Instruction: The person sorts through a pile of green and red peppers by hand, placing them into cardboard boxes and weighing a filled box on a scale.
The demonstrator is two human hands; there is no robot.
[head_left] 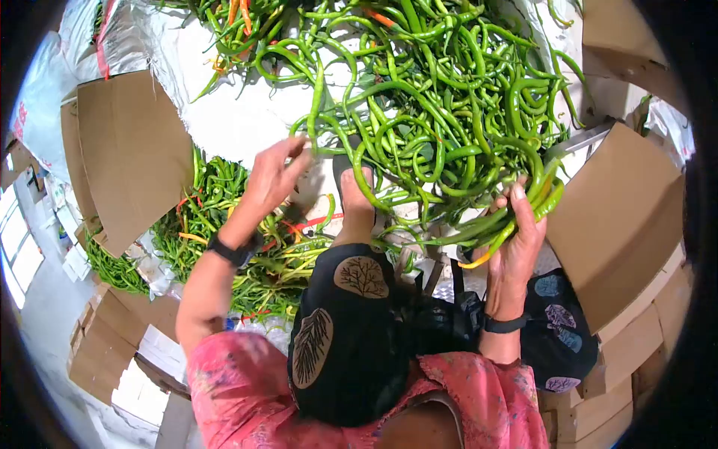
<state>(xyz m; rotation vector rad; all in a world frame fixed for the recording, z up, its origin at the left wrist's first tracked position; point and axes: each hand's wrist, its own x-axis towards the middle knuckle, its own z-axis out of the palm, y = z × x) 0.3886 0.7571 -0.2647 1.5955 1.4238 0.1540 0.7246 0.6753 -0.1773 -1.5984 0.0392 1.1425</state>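
Note:
My right hand (521, 232) is closed around a small bunch of long green chili peppers (490, 226), one with a yellow-orange tip. My left hand (278, 178) hangs at the near left edge of the big pile of green chili peppers (449, 97), slightly blurred. Its thumb and fingers are apart, with the fingertips close to a long curved pepper, and nothing shows in its grasp. The pile lies loose and tangled on a white sheet (232, 120), with a few orange-red peppers (243, 13) at its upper left.
A second heap of chili peppers (277, 277), some red or yellow, lies lower left, beside my leg. Cardboard boxes stand with flaps up at left (131, 157) and right (621, 224). My knee in dark patterned trousers (351, 337) is between my arms.

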